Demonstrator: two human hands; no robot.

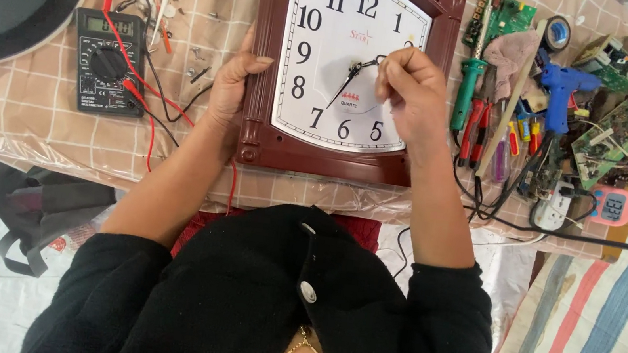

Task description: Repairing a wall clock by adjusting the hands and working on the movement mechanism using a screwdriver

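Wall clock (335, 135) flat on bench (10, 115), rigid frame, light. Left hand (231, 82) fingers clamped on frame edge. Right hand (413, 85) fingers pinched together on thin clock hands (352, 77): fragile, bend easily; hold near hub.

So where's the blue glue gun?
In the head view, the blue glue gun lies on the table's right side, right of the clock, among screwdrivers and circuit boards.
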